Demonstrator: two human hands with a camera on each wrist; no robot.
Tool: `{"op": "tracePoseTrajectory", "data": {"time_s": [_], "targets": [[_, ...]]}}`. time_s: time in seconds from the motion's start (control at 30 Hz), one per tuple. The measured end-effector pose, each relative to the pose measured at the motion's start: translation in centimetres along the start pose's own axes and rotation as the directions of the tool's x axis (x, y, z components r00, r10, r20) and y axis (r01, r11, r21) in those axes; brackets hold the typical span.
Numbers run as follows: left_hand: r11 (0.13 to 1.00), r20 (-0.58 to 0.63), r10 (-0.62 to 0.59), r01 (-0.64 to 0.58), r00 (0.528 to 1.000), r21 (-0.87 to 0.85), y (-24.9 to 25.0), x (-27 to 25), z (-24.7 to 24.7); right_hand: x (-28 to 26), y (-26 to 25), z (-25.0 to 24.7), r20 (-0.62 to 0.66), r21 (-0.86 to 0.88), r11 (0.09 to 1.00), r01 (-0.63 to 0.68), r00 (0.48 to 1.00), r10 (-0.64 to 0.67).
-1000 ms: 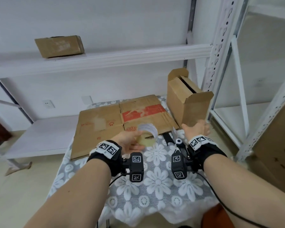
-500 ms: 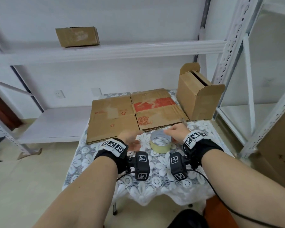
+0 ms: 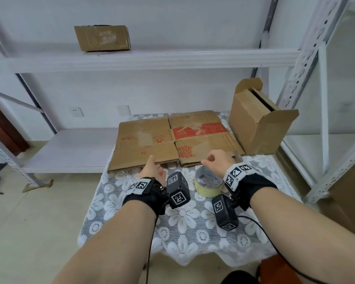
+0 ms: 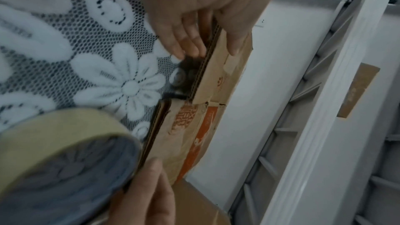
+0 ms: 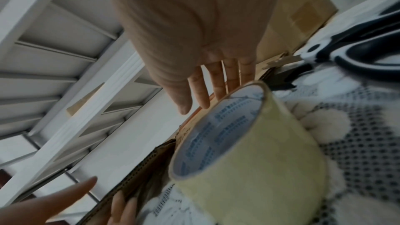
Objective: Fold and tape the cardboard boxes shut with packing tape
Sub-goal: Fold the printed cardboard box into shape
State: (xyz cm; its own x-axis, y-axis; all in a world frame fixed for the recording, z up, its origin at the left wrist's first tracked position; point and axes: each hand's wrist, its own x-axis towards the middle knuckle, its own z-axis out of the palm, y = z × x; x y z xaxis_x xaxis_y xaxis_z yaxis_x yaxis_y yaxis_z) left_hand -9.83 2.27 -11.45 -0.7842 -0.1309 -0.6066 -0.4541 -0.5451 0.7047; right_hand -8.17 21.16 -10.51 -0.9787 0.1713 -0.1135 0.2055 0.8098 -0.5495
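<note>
Two flattened cardboard boxes lie side by side on the table, a plain one [image 3: 144, 140] and one with a red print [image 3: 201, 136]. My left hand [image 3: 154, 171] pinches the plain one's near edge [image 4: 207, 74], thumb on top and fingers at its underside. My right hand [image 3: 213, 160] reaches over the packing tape roll [image 3: 208, 184] with straight fingers [image 5: 194, 91] at the near edge of the red-printed cardboard, holding nothing. The yellowish tape roll [image 5: 249, 151] stands free on the lace tablecloth [image 3: 182, 222] between my wrists.
An upright cardboard box [image 3: 258, 119] with open flaps stands at the table's back right. Black-handled scissors [image 5: 357, 54] lie to the right of the tape. A small closed box [image 3: 102, 37] sits on the white shelf above. Metal shelving uprights [image 3: 303, 58] flank the right side.
My left hand set the tape roll down on the table. Both hands then moved forward from beside the roll to the near edge of the flattened cardboard.
</note>
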Motion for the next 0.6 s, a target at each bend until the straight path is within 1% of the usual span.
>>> {"op": "tracePoseTrajectory", "data": {"time_s": [0.07, 0.17, 0.3, 0.43, 0.5, 0.6], "targets": [[0.999, 0.015, -0.005, 0.005, 1.000, -0.036, 0.2, 0.4, -0.3, 0.3, -0.2, 0.1, -0.008, -0.037, 0.999, 0.025, 1.000, -0.026], [0.999, 0.049, 0.033, -0.033, 0.998, -0.005, 0.8, 1.3, -0.1, 0.9, -0.3, 0.2, -0.016, -0.057, 0.998, 0.041, 0.999, -0.042], [0.999, 0.067, 0.050, -0.051, 0.996, 0.014, 2.0, 1.7, 0.1, 1.5, -0.7, 0.2, 0.000, -0.103, 0.993, 0.052, 0.999, -0.052], [0.996, 0.065, -0.039, 0.045, 0.997, -0.080, 2.5, 1.7, -0.4, 1.5, -1.3, 0.1, 0.023, -0.191, 0.979, 0.076, 0.997, -0.073], [0.989, 0.091, -0.001, 0.014, 0.996, -0.145, 2.9, 2.2, -0.6, 1.5, -1.6, 0.1, 0.004, -0.218, 0.972, 0.085, 0.996, -0.086], [0.963, 0.136, 0.124, -0.087, 0.983, -0.253, 3.7, 1.6, -0.3, 1.6, -2.5, 0.0, -0.034, -0.259, 0.959, 0.114, 0.991, -0.127]]}}
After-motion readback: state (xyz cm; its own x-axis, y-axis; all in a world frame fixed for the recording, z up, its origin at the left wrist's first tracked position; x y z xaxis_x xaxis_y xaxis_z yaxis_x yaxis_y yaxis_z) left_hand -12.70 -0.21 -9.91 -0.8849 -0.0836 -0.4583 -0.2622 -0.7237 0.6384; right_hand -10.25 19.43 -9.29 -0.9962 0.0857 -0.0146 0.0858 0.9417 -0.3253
